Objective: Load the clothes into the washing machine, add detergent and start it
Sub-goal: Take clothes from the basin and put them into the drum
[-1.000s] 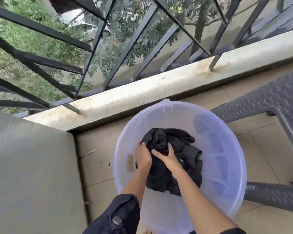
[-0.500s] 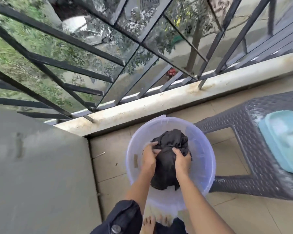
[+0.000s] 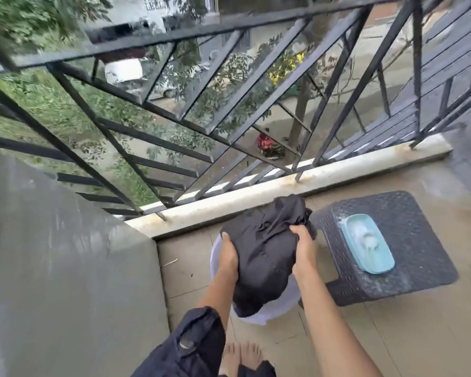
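Observation:
A bundle of black clothes [image 3: 267, 251] hangs between both hands above a translucent pale purple basin [image 3: 259, 318] that stands on the tiled balcony floor. My left hand [image 3: 229, 253] grips the bundle's left side and my right hand [image 3: 305, 250] grips its right side near the top. The bundle covers most of the basin, so only the rim on the left and the near edge show. No washing machine or detergent bottle is in view.
A dark woven plastic stool [image 3: 408, 248] stands to the right with a light blue dish [image 3: 366, 247] on it. A grey surface [image 3: 65, 268] fills the left. The black metal railing [image 3: 201, 118] and its pale ledge [image 3: 256, 194] run behind the basin. Bare feet [image 3: 242, 355] show below.
Both hands closed on the black clothes in the basin and lifted them up out of it. The view rose and pulled back, bringing the stool and blue dish into sight.

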